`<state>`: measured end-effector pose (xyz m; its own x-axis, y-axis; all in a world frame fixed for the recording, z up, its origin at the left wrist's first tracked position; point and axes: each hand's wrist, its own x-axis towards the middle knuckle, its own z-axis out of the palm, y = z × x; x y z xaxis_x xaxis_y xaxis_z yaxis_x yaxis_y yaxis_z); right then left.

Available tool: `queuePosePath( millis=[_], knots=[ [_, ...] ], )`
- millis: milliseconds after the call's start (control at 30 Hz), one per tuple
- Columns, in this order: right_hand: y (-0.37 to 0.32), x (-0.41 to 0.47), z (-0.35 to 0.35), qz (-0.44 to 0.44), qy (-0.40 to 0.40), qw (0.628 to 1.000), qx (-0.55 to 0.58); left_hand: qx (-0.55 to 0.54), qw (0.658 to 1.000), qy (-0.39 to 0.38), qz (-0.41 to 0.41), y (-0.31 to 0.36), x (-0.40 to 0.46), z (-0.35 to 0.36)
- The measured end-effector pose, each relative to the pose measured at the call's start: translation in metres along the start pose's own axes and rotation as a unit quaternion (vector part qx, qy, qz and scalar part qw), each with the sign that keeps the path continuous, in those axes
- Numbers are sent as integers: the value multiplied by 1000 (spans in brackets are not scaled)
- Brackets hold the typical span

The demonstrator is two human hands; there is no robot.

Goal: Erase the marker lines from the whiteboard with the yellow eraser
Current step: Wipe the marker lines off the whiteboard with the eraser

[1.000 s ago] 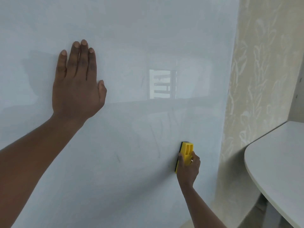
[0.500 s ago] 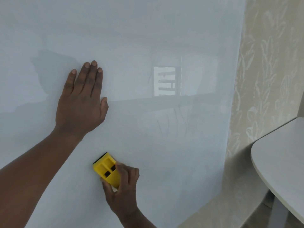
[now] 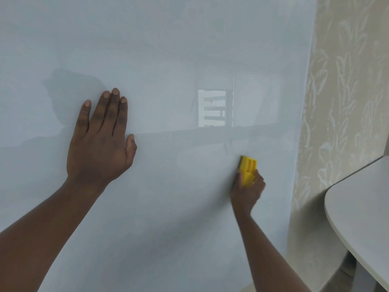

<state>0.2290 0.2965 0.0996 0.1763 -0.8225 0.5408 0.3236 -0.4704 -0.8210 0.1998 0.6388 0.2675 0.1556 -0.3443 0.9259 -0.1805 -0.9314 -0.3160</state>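
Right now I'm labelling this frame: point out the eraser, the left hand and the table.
eraser (image 3: 249, 165): head view, yellow back.
left hand (image 3: 101, 148): head view, back of hand.
table (image 3: 362, 207): head view, bare top.

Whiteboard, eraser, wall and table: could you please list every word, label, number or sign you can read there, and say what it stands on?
No readable text anywhere.
Whiteboard: only faint marker streaks, too smeared to read as letters, and a window reflection.
Yellow eraser in the right hand: no label visible.
Wallpaper: leaf pattern only.
Table: blank.
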Motion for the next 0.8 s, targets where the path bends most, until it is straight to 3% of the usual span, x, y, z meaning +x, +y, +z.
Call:
queuePosePath(
  millis=[100,167,300,400,500,600,700,800],
  knots=[
    [14,20,-7,161,9,986,26,8,1000,-1,-4,1,0,0],
    [5,20,-5,182,20,982,44,6,1000,-3,-4,2,0,0],
    [-54,2,18,39,31,996,78,9,1000,-7,-7,2,1,1],
    [-109,-22,36,-50,-10,994,93,13,1000,0,-8,2,1,1],
    [-150,-66,41,-172,-94,976,96,13,1000,12,-7,3,1,2],
    [-154,-91,43,-280,-123,950,63,7,1000,16,-3,1,1,2],
    [-146,-73,42,-297,-115,947,49,6,1000,22,-3,1,1,0],
    [-132,-32,40,-194,-63,978,53,6,1000,19,-6,1,1,0]
  ],
)
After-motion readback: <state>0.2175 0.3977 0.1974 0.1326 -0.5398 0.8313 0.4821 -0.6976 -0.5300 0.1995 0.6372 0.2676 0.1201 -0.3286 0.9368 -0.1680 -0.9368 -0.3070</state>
